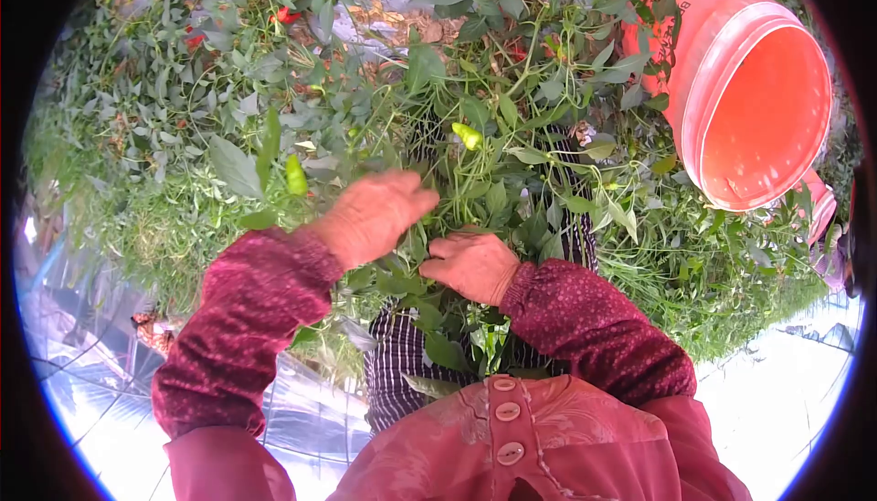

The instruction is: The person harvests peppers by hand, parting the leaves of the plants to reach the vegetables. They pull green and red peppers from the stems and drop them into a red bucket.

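Note:
My left hand point(377, 218) reaches over the pepper plant point(484, 200) in front of my body. Its fingers point to the right, slightly apart and a little blurred, and nothing shows in them. Just right of it and lower, my right hand point(474, 266) is closed among leaves and stems; whatever its fingertips hold is hidden. A pale green pepper point(469, 136) hangs above both hands. Another green pepper point(296, 176) is to the upper left of my left hand.
A red bucket point(699, 90) lies tilted at the upper right, its mouth towards me. Dense plants with some red peppers point(286, 16) spread across the far side. Grass point(676, 291) grows on the right, and plastic sheeting point(311, 410) shows behind me at the lower left.

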### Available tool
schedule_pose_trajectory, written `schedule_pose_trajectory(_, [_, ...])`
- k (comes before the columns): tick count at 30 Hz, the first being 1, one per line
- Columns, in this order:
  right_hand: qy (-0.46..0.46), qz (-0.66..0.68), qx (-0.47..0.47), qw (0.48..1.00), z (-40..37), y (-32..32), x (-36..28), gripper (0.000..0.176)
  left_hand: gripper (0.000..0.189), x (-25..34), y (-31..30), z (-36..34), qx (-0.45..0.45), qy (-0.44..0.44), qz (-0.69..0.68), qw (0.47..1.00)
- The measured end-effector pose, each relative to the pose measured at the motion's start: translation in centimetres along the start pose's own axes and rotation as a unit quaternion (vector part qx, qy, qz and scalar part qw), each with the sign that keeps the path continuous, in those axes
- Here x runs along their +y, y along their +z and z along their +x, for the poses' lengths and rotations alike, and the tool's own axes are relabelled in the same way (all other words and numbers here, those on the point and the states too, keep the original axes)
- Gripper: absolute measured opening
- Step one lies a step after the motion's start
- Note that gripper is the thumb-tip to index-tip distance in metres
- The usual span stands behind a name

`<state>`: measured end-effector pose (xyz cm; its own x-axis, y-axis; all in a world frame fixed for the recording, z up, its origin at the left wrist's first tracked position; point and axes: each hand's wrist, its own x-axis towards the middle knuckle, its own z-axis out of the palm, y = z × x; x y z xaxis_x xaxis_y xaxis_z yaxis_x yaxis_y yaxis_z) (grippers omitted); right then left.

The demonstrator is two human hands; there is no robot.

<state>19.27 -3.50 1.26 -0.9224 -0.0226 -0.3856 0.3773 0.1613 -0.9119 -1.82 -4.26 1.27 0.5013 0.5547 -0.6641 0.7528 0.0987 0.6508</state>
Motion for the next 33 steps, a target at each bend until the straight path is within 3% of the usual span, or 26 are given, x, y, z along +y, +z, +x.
schedule_pose_trajectory(1, [0.000, 0.000, 0.001, 1.000, 0.0, 0.0, 0.1, 0.013, 0.036, -0.1, 0.8, 0.2, -0.075, 0.020, -0.010, 0.997])
schedule_pose_trajectory(4, [0.009, 0.024, 0.010, 1.000, 0.0, 0.2, 0.0, 0.013, 0.031, -0.3, 2.3, -0.1, -0.103, -0.019, 0.036, 0.994])
schedule_pose_trajectory(8, [-0.001, 0.013, 0.015, 1.000, -0.1, 0.2, 0.1, 0.014, 0.025, 0.0, 1.5, -1.6, -0.077, 0.005, 0.015, 0.997])
schedule_pose_trajectory(10, [-0.013, 0.003, 0.035, 0.999, -0.1, 0.1, 0.3, 0.014, 0.029, 1.2, 0.4, -2.7, -0.119, -0.028, 0.017, 0.992])
schedule_pose_trajectory(12, [-0.017, 0.006, 0.007, 1.000, 0.2, -0.3, 0.3, 0.016, 0.035, 1.8, 0.4, -4.3, -0.108, -0.045, 0.007, 0.993])
schedule_pose_trajectory(14, [-0.025, 0.015, 0.022, 0.999, 0.1, 0.3, 0.5, 0.017, 0.037, 2.4, -0.6, -5.4, -0.096, -0.049, -0.059, 0.992])
schedule_pose_trajectory(17, [-0.026, 0.040, 0.041, 0.998, 0.1, -0.4, 0.5, 0.020, 0.034, 2.6, -0.7, -6.6, -0.056, -0.046, -0.047, 0.996])
schedule_pose_trajectory(20, [-0.013, 0.068, 0.044, 0.997, 0.1, -0.4, 0.6, 0.032, 0.034, 2.1, 0.4, -7.4, -0.063, -0.082, -0.052, 0.993])
schedule_pose_trajectory(23, [0.038, 0.100, 0.044, 0.993, 0.8, -0.7, 0.0, 0.038, 0.034, 1.9, 1.2, -7.6, -0.002, -0.046, -0.090, 0.995])
schedule_pose_trajectory(25, [0.046, 0.089, 0.030, 0.994, 1.4, -0.4, 0.2, 0.044, 0.031, 3.2, 0.3, -6.0, 0.025, -0.007, -0.034, 0.999])
schedule_pose_trajectory(28, [0.003, 0.148, 0.057, 0.987, 2.0, 0.1, 0.8, 0.046, 0.030, 4.4, 0.3, -4.8, 0.032, -0.005, -0.046, 0.998])
schedule_pose_trajectory(30, [0.015, 0.212, 0.005, 0.977, 1.5, -0.6, 1.4, 0.041, 0.026, 5.0, -0.3, -4.5, 0.028, -0.016, -0.018, 0.999])
schedule_pose_trajectory(32, [0.092, 0.085, -0.098, 0.987, 1.4, -0.1, 1.0, 0.030, 0.014, 5.1, -0.6, -4.4, -0.008, -0.049, 0.020, 0.999])
schedule_pose_trajectory(33, [0.069, 0.140, 0.004, 0.988, 1.1, -0.4, 0.6, 0.023, 0.014, 4.8, -0.8, -4.4, -0.009, -0.050, 0.021, 0.998])
